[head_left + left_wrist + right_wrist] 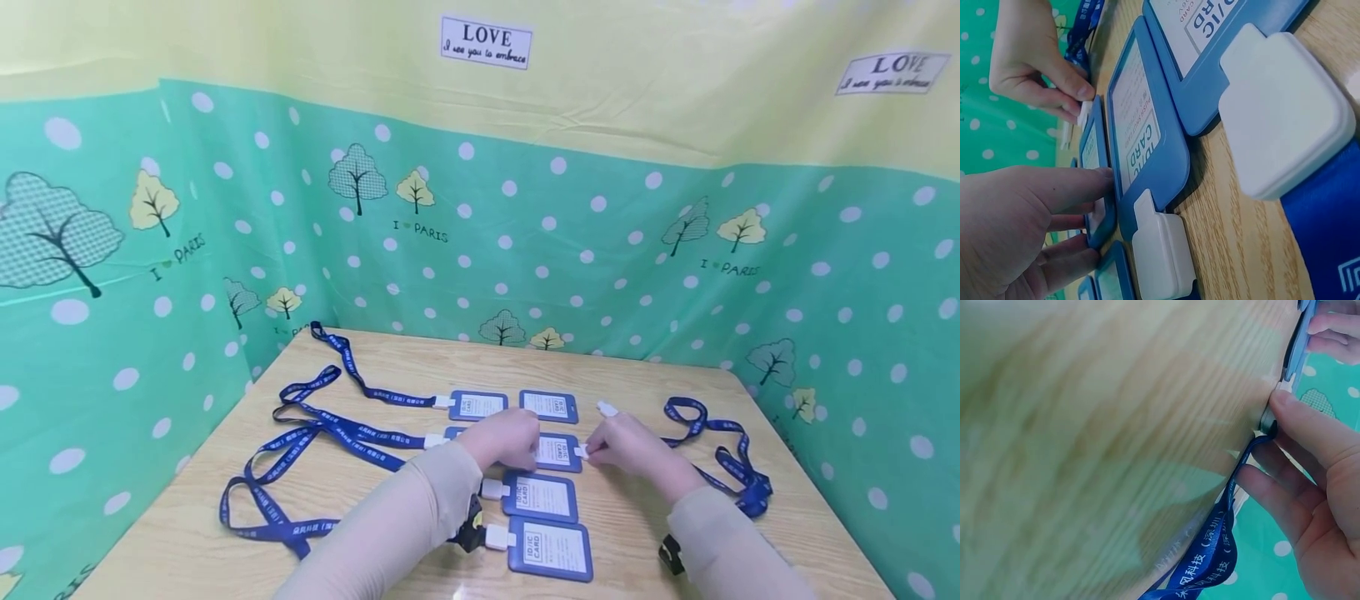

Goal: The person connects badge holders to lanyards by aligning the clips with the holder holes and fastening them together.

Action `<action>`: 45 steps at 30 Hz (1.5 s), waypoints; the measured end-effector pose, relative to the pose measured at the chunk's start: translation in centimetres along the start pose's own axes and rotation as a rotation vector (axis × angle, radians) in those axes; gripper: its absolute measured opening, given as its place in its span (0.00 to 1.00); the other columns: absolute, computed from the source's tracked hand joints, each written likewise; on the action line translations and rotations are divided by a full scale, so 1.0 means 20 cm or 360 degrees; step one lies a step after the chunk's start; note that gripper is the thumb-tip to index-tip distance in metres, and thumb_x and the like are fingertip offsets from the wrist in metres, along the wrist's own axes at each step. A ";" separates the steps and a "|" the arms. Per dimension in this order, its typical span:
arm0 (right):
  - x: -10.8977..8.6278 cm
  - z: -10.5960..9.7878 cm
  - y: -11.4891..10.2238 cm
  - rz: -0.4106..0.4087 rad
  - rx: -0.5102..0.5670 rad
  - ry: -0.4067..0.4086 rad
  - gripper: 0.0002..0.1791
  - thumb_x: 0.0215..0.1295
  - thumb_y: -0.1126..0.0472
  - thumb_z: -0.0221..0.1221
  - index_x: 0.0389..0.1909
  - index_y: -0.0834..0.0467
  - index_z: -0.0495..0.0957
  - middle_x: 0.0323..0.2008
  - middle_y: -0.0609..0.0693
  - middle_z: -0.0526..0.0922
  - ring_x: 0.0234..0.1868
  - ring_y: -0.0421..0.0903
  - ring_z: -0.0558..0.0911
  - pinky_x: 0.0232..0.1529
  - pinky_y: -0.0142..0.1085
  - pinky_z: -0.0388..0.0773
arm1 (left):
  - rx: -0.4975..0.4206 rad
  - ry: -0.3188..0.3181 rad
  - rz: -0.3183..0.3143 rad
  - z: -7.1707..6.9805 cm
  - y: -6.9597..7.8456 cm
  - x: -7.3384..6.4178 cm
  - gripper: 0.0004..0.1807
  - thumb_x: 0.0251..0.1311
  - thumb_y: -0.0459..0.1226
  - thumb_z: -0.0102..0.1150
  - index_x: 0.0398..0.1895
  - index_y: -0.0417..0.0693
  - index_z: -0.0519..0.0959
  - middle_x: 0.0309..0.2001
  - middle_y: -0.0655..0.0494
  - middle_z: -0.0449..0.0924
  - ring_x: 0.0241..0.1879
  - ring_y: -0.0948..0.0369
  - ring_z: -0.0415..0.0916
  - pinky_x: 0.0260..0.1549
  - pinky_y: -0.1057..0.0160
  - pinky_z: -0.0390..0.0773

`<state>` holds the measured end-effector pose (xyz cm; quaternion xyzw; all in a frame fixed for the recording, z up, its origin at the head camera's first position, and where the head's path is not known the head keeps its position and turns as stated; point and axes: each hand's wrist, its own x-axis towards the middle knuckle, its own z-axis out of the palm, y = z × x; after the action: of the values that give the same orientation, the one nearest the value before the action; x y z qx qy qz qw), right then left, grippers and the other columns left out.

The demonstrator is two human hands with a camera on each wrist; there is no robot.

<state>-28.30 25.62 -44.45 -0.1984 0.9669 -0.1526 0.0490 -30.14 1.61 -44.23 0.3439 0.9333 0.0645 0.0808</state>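
A blue-framed ID card holder (558,452) lies in the second row, between my hands. My left hand (510,440) grips its left end, with the thumb (1088,184) on the near edge in the left wrist view. At the holder's right end, my right hand (626,443) pinches the white lanyard clip (594,452) between thumb and fingers. From that clip a blue lanyard (1210,550) trails away in the right wrist view. Behind my left hand, another holder (452,432) is mostly hidden.
Nearer me lie two more card holders, one (540,497) above the other (551,548), with white clips on their left. Two holders (478,406) (549,406) form the back row. Another white clip (606,408) sits right of them. Blue lanyards (300,433) loop over the wooden table (652,542).
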 end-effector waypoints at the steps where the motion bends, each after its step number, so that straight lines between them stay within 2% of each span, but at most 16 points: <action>1: 0.00 0.00 0.00 -0.0004 -0.0002 0.0007 0.09 0.55 0.65 0.74 0.32 0.47 0.90 0.34 0.41 0.88 0.31 0.34 0.81 0.37 0.32 0.83 | -0.0001 0.0000 -0.0001 0.00 0.00 0.00 0.10 0.55 0.48 0.75 0.27 0.55 0.86 0.36 0.63 0.76 0.31 0.67 0.72 0.40 0.69 0.79; 4: 0.01 0.00 -0.01 -0.0009 -0.0023 0.0018 0.08 0.54 0.65 0.75 0.32 0.48 0.90 0.33 0.41 0.88 0.31 0.35 0.81 0.38 0.33 0.83 | -0.0005 -0.0005 -0.0008 -0.01 0.00 -0.01 0.10 0.55 0.48 0.75 0.27 0.55 0.85 0.35 0.63 0.76 0.30 0.67 0.72 0.39 0.68 0.79; 9: 0.01 0.01 -0.03 0.0067 -0.0019 0.0033 0.08 0.54 0.65 0.75 0.30 0.47 0.90 0.30 0.39 0.87 0.30 0.35 0.81 0.38 0.34 0.83 | 0.0007 -0.0006 -0.0008 0.00 0.00 0.00 0.10 0.55 0.49 0.75 0.26 0.56 0.85 0.37 0.62 0.76 0.31 0.67 0.72 0.39 0.69 0.79; 18: -0.01 0.02 -0.05 0.0129 -0.0022 0.0061 0.07 0.54 0.64 0.75 0.29 0.48 0.89 0.30 0.41 0.87 0.33 0.38 0.83 0.41 0.37 0.85 | 0.0029 -0.0004 0.0014 0.01 0.00 0.00 0.13 0.56 0.49 0.74 0.21 0.57 0.82 0.39 0.61 0.76 0.29 0.67 0.71 0.35 0.70 0.77; 27: -0.02 0.02 -0.05 0.0137 -0.0038 0.0047 0.08 0.54 0.62 0.76 0.27 0.45 0.89 0.29 0.37 0.86 0.29 0.34 0.79 0.38 0.34 0.83 | 0.0034 -0.0003 0.0010 0.01 -0.01 0.00 0.12 0.55 0.50 0.74 0.24 0.57 0.85 0.40 0.61 0.76 0.31 0.67 0.71 0.38 0.69 0.78; 32: -0.02 0.02 -0.05 0.0138 -0.0030 0.0052 0.08 0.54 0.62 0.76 0.29 0.45 0.89 0.30 0.37 0.86 0.31 0.35 0.80 0.39 0.35 0.84 | 0.0021 0.0003 0.0028 0.01 -0.02 -0.01 0.12 0.55 0.50 0.75 0.25 0.56 0.85 0.40 0.62 0.76 0.31 0.67 0.72 0.39 0.69 0.79; 40: -0.02 0.03 -0.05 0.0119 -0.0038 0.0079 0.08 0.54 0.63 0.76 0.30 0.46 0.89 0.31 0.38 0.87 0.35 0.37 0.84 0.43 0.37 0.85 | 0.0046 -0.0020 0.0084 -0.01 -0.02 -0.02 0.18 0.57 0.49 0.74 0.15 0.57 0.79 0.39 0.62 0.76 0.29 0.68 0.71 0.35 0.71 0.76; 45: -0.03 0.03 -0.05 0.0106 -0.0074 0.0070 0.07 0.55 0.61 0.75 0.30 0.46 0.89 0.30 0.36 0.85 0.34 0.36 0.82 0.43 0.37 0.84 | 0.0084 -0.0016 0.0078 -0.01 -0.01 -0.02 0.12 0.57 0.49 0.73 0.24 0.57 0.84 0.40 0.61 0.77 0.31 0.68 0.71 0.37 0.71 0.77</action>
<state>-27.30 24.75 -44.68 -0.1639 0.9771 -0.1328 0.0281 -29.98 1.19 -44.03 0.3691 0.9255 0.0399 0.0748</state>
